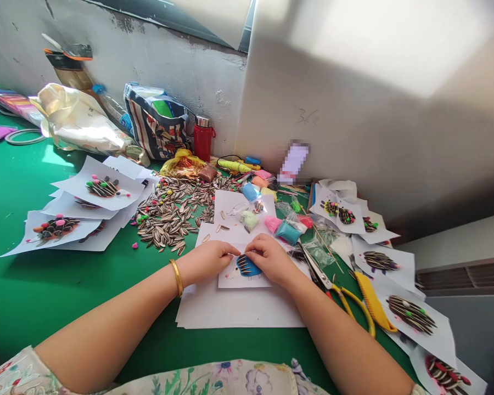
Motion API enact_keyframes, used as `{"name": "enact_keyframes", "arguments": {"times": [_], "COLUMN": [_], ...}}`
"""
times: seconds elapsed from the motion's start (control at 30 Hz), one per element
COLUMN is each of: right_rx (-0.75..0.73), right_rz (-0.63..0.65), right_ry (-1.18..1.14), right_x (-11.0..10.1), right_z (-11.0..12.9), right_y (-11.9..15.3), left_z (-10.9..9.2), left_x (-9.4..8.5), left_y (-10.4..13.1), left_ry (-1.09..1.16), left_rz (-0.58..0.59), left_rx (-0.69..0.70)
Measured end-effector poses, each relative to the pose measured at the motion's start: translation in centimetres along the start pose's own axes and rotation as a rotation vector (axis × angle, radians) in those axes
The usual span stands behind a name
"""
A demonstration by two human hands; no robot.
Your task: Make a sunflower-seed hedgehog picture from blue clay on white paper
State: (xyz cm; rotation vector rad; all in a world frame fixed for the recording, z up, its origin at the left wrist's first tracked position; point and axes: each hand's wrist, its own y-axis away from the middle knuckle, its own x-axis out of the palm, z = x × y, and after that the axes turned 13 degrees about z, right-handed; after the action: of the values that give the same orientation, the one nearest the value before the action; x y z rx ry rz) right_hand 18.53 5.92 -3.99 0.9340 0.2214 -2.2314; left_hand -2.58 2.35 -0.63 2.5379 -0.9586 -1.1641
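A hedgehog picture (249, 267) lies on a small white sheet (239, 281), its body filled with blue clay and striped sunflower seeds stuck into it in a row. From the left, my left hand (213, 260) reaches the top edge of the hedgehog, thumb and forefinger close together. My right hand (272, 261) is pinched over the hedgehog's upper right side, fingertips touching or nearly touching the clay. Whatever sits between the fingertips of either hand is too small or hidden to make out. Beneath is a stack of white paper (239, 312).
Loose sunflower seeds (160, 225) form a heap behind my left hand. Bagged clay (288, 232) lies beyond my right hand. Scissors (348, 299) and a yellow comb-edged tool (372, 302) are by my right forearm. Finished-looking hedgehog sheets (102, 189) lie left, others (411, 315) right. A red flask (203, 140) stands behind.
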Motion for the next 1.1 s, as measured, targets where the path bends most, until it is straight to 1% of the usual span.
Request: {"name": "enact_keyframes", "arguments": {"times": [0.6,1.1], "right_rx": [0.008,0.027], "right_rz": [-0.013,-0.004], "right_ry": [0.04,0.041], "right_x": [0.49,0.4], "right_z": [-0.3,0.12], "right_y": [-0.11,-0.04], "left_z": [0.57,0.39], "left_x": [0.53,0.33], "left_y": [-0.29,-0.16], "left_ry": [-0.026,-0.021], "left_rz": [0.049,0.041], "left_rx": [0.017,0.012]}}
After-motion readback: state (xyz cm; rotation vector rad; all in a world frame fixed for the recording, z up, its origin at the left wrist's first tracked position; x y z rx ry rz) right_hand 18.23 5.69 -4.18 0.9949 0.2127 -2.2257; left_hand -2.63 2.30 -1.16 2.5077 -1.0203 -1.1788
